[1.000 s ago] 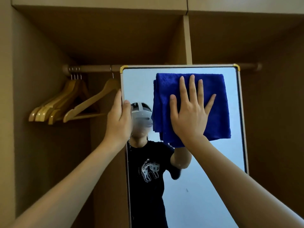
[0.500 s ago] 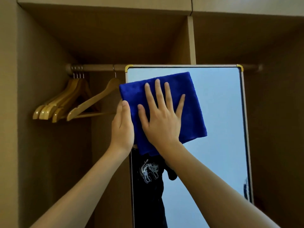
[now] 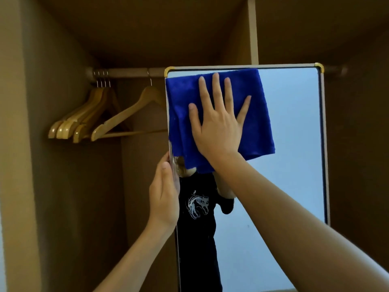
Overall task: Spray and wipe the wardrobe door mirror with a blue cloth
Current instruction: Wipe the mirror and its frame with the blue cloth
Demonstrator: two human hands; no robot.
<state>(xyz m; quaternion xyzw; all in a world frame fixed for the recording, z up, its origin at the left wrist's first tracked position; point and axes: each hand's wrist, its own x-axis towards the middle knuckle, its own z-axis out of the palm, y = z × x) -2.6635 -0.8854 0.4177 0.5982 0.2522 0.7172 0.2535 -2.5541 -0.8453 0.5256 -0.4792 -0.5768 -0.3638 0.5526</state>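
The right hand (image 3: 216,125), fingers straight and spread, presses a folded blue microfibre cloth (image 3: 219,119) flat against the tall rectangular wardrobe door mirror with its thin pale frame and gilt corners (image 3: 294,127). The cloth lies in the mirror's upper left corner, touching its top and left edges. The left hand (image 3: 164,194) grips the mirror's left edge below the cloth, steadying the door. To wipe well, the palm should bear evenly so the whole cloth drags, each pass overlapping the last, while the left hand resists the push. Beside the mirror's left edge hang wooden coat hangers (image 3: 99,119) on a rail. Hidden: the left fingertips behind the frame, the mirror's lower end, and any spray bottle; whether the glass is wet cannot be told.
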